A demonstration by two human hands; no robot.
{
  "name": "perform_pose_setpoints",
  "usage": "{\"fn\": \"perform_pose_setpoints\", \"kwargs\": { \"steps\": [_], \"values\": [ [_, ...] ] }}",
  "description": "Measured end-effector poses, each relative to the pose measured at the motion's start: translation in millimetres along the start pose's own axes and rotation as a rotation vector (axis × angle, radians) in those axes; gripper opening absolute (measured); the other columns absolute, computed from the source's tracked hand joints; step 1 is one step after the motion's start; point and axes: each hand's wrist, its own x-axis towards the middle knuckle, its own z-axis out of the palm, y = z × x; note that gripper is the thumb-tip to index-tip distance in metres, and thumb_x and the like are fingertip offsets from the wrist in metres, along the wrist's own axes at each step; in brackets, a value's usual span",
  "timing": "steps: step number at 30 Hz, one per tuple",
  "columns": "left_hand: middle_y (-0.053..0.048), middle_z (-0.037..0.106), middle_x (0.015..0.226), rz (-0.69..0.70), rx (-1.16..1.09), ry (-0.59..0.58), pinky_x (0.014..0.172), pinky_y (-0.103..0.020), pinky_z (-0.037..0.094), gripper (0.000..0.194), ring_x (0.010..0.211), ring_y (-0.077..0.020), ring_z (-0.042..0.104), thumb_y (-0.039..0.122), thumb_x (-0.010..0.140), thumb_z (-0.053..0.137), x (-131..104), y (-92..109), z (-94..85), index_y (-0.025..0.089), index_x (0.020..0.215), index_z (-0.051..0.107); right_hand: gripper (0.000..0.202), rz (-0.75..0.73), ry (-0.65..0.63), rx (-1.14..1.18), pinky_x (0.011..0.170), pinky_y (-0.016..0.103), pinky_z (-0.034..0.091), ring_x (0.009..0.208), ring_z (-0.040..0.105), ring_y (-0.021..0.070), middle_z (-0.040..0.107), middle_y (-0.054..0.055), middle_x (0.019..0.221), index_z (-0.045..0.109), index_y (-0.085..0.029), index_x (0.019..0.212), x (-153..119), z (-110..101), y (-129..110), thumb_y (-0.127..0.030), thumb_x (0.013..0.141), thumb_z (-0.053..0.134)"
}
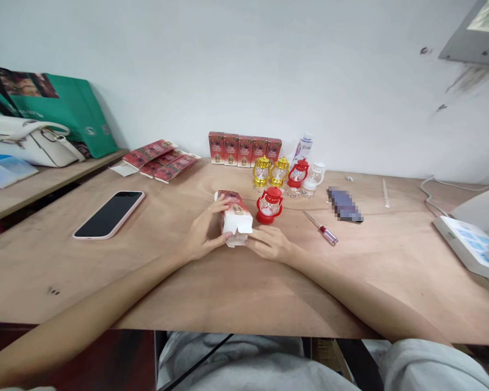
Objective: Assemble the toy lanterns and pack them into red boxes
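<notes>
A red and white printed carton (237, 209) lies between my hands, its white end flaps open toward me. My left hand (206, 231) grips its left side, fingers on top and thumb by the open end. At the flaps on the right, my right hand (270, 243) has its fingers closed on the carton's edge. Just beyond that hand a red lantern (270, 205) stands upright on the table. Two gold lanterns (262, 172), another red lantern (298, 174) and a white lantern (313, 177) stand behind it.
Several upright red boxes (238, 150) and a bottle (302, 147) line the wall. Flat cartons (163, 159) and a phone (110, 215) lie left. To the right are a screwdriver (323, 229), a blurred dark object (345, 205) and a white device (470, 244).
</notes>
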Motion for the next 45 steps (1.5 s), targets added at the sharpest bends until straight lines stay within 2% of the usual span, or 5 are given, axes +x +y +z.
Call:
{"fn": "perform_pose_setpoints", "kwargs": {
  "steps": [11,18,29,39,45],
  "values": [
    [-0.016,0.055,0.126,-0.084,0.017,0.063,0.104,-0.052,0.042,0.049,0.131,-0.0296,0.042,0.026,0.080,0.065,-2.6,-3.2,5.7,0.018,0.122,0.042,0.012,0.091,-0.014,0.027,0.067,0.029,0.053,0.080,0.060,0.0154,0.066,0.005,0.089,0.062,-0.020,0.080,1.1,1.1,-0.1,-0.013,0.087,0.056],
    [-0.016,0.059,0.122,0.083,-0.047,0.082,0.102,-0.053,0.044,0.052,0.122,-0.0269,0.052,0.018,0.079,0.065,-3.8,-6.6,6.9,0.019,0.123,0.037,0.011,0.113,0.008,-0.044,0.069,0.030,0.048,0.079,0.056,0.0155,0.064,0.003,0.087,0.063,-0.024,0.084,-1.1,0.7,-0.5,-0.015,0.086,0.057],
    [-0.019,0.055,0.129,0.229,-0.075,0.018,0.101,-0.058,0.042,0.043,0.133,-0.0284,0.040,0.015,0.086,0.052,-3.2,-17.6,8.4,0.022,0.123,0.033,0.009,0.296,0.102,-0.071,0.066,0.031,0.046,0.072,0.053,0.0168,0.059,0.004,0.079,0.056,-0.020,0.093,5.6,1.0,-3.2,-0.026,0.087,0.059],
    [-0.012,0.053,0.134,0.271,0.007,-0.072,0.101,-0.052,0.046,0.009,0.133,-0.0265,0.040,0.016,0.087,0.053,-9.1,-23.1,6.4,0.021,0.089,0.046,0.043,0.732,0.079,0.264,0.055,0.023,0.044,0.053,0.047,0.0107,0.047,-0.006,0.064,0.044,-0.018,0.123,-0.4,9.8,-8.7,-0.021,0.082,0.054],
    [-0.008,0.054,0.133,0.126,0.119,-0.126,0.101,-0.039,0.048,0.027,0.124,-0.0227,0.051,0.023,0.087,0.053,-11.3,-15.5,6.3,0.025,0.114,0.055,0.008,0.951,0.034,0.381,0.053,0.022,0.038,0.052,0.043,0.0098,0.042,-0.006,0.055,0.065,-0.019,0.083,3.1,8.9,-4.0,-0.022,0.080,0.058]
  ]
}}
